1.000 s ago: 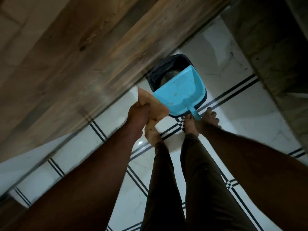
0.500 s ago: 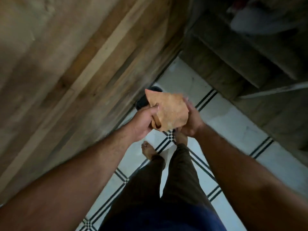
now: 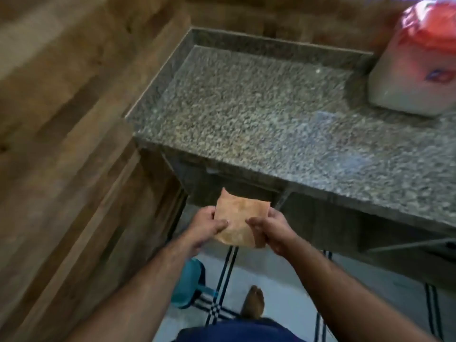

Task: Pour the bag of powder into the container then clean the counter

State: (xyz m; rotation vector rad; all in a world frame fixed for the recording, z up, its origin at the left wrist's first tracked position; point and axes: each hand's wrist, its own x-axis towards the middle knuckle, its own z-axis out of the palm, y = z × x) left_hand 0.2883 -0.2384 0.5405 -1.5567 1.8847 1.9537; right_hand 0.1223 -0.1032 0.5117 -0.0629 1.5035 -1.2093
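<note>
An orange cloth (image 3: 238, 219) is stretched between both hands, in front of and below the counter's front edge. My left hand (image 3: 207, 227) pinches its left side and my right hand (image 3: 270, 229) pinches its right side. The speckled granite counter (image 3: 246, 112) lies ahead of the cloth. A white container with an orange-red lid (image 3: 417, 62) stands at the counter's far right. On the floor below my left forearm lies a turquoise dustpan (image 3: 188, 283), partly hidden by that arm.
A wood-panelled wall (image 3: 61, 119) closes off the left side and runs behind the counter. Below the counter is a dark open recess (image 3: 320, 218). The floor is white tile with dark stripes (image 3: 224, 280), and my bare foot (image 3: 253, 302) stands on it.
My view has risen from the floor and bin to the counter. The right hand has let go of the dustpan, which now lies on the floor, and has taken the cloth's right side.
</note>
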